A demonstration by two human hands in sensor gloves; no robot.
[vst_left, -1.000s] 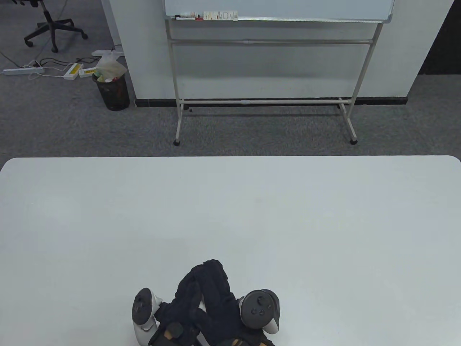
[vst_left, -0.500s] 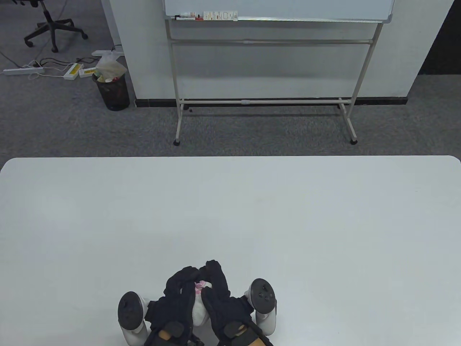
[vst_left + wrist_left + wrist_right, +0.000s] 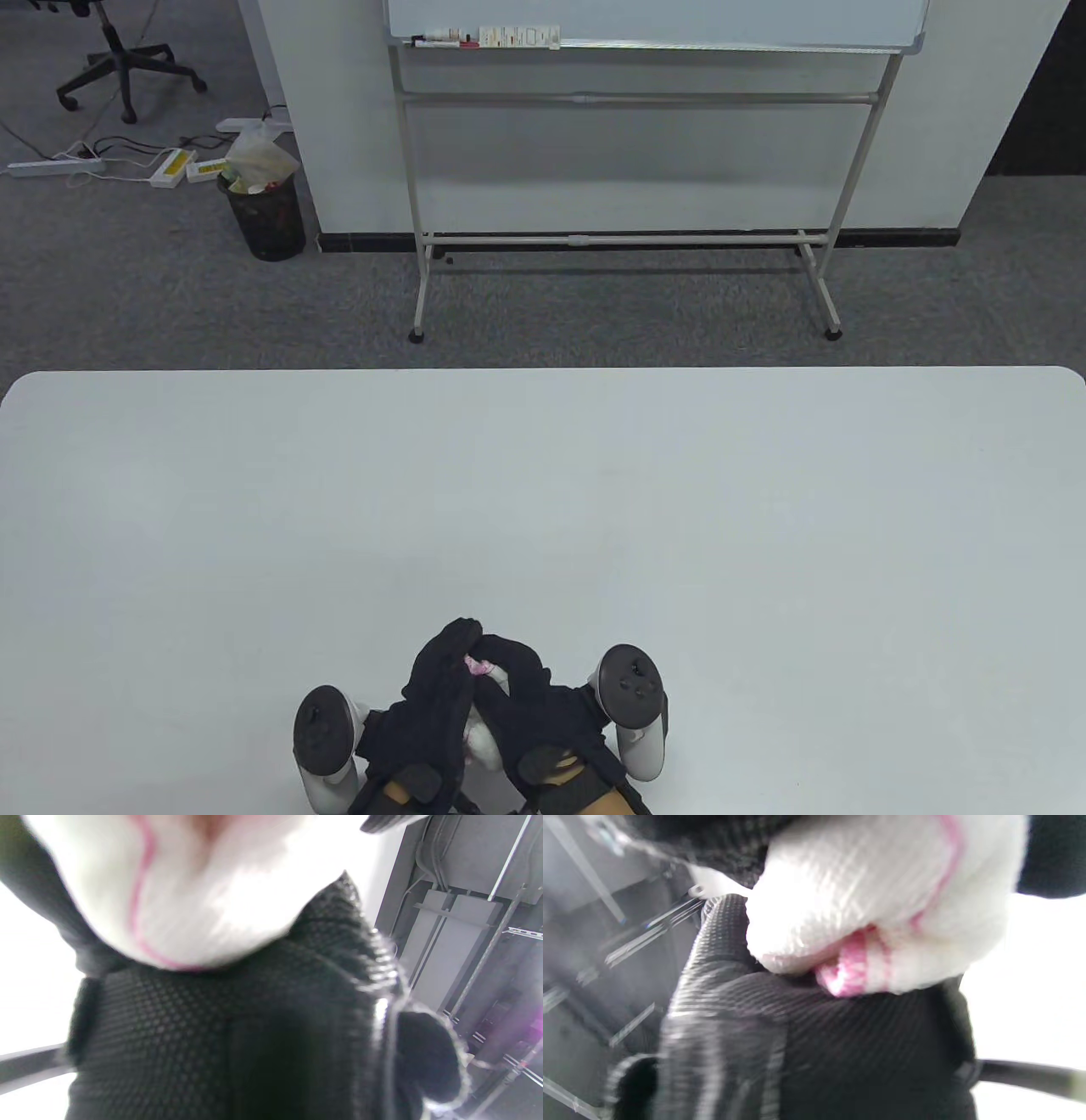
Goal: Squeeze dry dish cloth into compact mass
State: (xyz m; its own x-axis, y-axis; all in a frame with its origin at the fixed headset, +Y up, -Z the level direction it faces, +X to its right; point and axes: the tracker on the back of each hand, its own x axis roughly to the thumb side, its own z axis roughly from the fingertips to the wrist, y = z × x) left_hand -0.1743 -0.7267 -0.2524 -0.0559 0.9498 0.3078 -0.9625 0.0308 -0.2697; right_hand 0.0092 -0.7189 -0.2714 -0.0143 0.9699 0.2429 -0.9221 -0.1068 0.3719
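Note:
The dish cloth (image 3: 478, 737) is white with pink trim, bunched into a lump between both gloved hands at the table's near edge. A pink edge shows near the fingertips. My left hand (image 3: 437, 688) wraps its left side and my right hand (image 3: 517, 679) wraps its right side; the black fingers meet over the top. The left wrist view shows the cloth (image 3: 186, 887) pressed against a black glove (image 3: 254, 1035). The right wrist view shows the cloth (image 3: 874, 899) bulging over the other glove (image 3: 818, 1043). Most of the cloth is hidden by the hands.
The white table (image 3: 543, 509) stretches far and to both sides of the hands. Beyond its far edge stand a whiteboard frame (image 3: 624, 238), a waste bin (image 3: 265, 212) and an office chair (image 3: 119, 59) on grey carpet.
The hands opened apart half a second ago, exposing the white cloth, then closed in around it again. The trackers rotated outward and the fingertips shifted slightly left.

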